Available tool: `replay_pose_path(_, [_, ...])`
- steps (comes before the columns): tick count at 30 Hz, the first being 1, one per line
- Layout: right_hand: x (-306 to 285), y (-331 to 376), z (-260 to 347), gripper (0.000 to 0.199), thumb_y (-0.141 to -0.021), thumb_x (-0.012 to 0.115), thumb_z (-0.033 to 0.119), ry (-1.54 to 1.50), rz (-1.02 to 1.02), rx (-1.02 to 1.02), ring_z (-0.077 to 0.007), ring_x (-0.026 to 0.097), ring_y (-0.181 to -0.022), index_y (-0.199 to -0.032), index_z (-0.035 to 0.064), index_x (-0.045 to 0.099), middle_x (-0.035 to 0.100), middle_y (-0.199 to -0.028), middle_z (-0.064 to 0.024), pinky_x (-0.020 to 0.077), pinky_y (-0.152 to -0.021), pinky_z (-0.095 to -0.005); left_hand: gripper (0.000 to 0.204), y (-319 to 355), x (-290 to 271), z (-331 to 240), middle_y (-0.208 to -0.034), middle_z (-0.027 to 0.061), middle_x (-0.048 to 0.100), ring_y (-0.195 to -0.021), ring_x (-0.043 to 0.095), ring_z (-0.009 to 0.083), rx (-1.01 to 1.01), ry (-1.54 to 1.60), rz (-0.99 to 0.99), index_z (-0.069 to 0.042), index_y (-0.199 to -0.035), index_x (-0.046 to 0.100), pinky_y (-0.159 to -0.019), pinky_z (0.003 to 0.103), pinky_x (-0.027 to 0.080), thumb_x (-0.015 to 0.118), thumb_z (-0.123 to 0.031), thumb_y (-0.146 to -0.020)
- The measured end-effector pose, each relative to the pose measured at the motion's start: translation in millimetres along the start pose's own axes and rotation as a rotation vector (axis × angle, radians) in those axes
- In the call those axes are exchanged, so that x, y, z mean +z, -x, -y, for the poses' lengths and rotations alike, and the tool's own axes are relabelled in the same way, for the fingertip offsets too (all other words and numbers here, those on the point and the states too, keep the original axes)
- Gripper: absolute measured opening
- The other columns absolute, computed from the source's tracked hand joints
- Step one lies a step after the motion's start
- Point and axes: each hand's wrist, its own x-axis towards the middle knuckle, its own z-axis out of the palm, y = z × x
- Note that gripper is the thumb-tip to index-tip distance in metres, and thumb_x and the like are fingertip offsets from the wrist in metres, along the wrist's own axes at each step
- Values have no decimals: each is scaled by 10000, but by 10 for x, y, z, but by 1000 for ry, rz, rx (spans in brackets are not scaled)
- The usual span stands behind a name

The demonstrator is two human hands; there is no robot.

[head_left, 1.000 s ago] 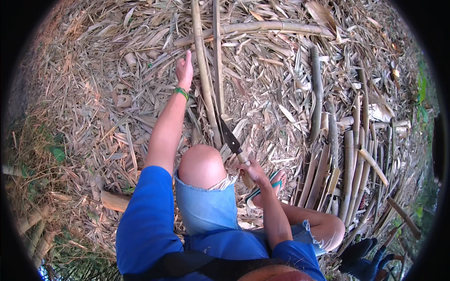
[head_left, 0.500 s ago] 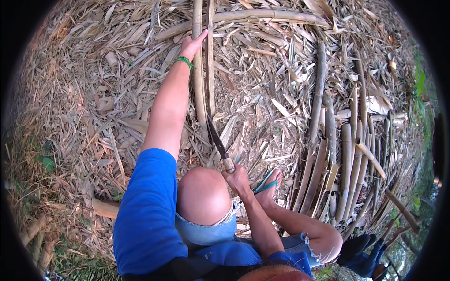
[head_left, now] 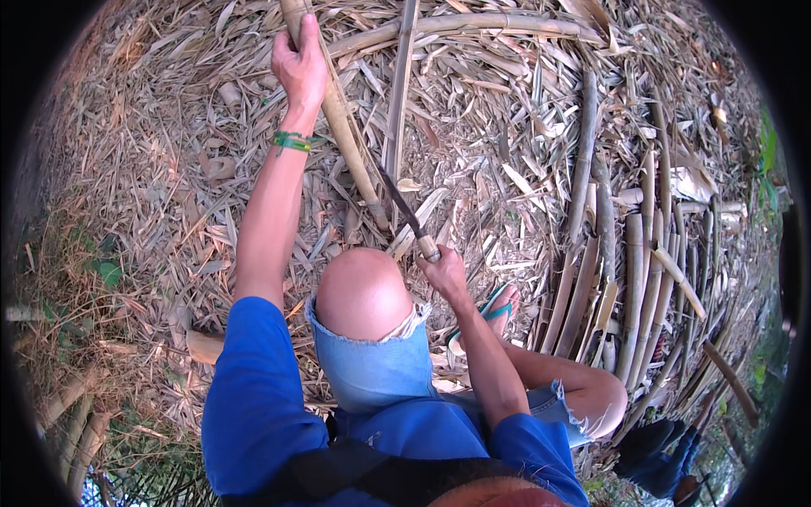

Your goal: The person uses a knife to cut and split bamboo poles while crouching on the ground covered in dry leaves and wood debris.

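Note:
My left hand (head_left: 302,68) is closed around the upper part of a pale bamboo pole (head_left: 345,131), its thumb pointing up along it. The pole slants down to the right, its lower end on the leaf litter just beyond my bare knee. In my right hand (head_left: 443,275) is the wooden handle of a long dark-bladed knife (head_left: 400,203). Its blade points up and left, the tip close beside the lower part of the pole. A straight split bamboo length (head_left: 401,93) lies to the right of the pole and passes near the blade tip.
A bent bamboo stem (head_left: 498,24) lies across the far side. Several bamboo pieces (head_left: 634,296) are gathered on the right, near my sandaled foot (head_left: 498,313). Dry leaves (head_left: 169,220) cover the ground. Another person in dark clothing (head_left: 663,456) is at the lower right.
My left hand has gone from outstretched along the pole to gripping it. The pole's top has swung left, away from the split length. My right hand and the knife have shifted slightly up and right.

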Motion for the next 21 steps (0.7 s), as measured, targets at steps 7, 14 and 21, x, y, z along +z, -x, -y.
replay_pose_path(7, [-128, -194, 765, 314, -801, 689, 152, -314, 19, -63, -176, 579, -526, -1026, -66, 668, 633, -634, -77, 470, -499, -342, 532, 187, -876, -853, -723, 83, 610, -659, 559, 190, 210, -31, -176, 26, -906, 603, -629, 375, 440, 579, -495, -1016])
replay_pose_path(14, [-709, 176, 1619, 177, -830, 702, 141, -305, -71, -347, -134, 589, -545, -916, -1, 641, 619, -670, -45, 481, -502, -297, 516, 661, -1321, -538, -796, 106, 595, -703, 540, 227, 337, -199, -212, 27, -1013, 565, -681, 382, 436, 471, -478, -1061])
replay_pose_path(21, [12, -21, -411, 315, -756, 723, 212, 597, 356, 7, -191, 665, -641, -919, -57, 706, 723, -824, -150, 545, -594, -348, 541, 819, -1417, -712, -866, 139, 630, -766, 587, 265, 255, -145, -247, 43, -1021, 572, -736, 409, 466, 427, -476, -1072])
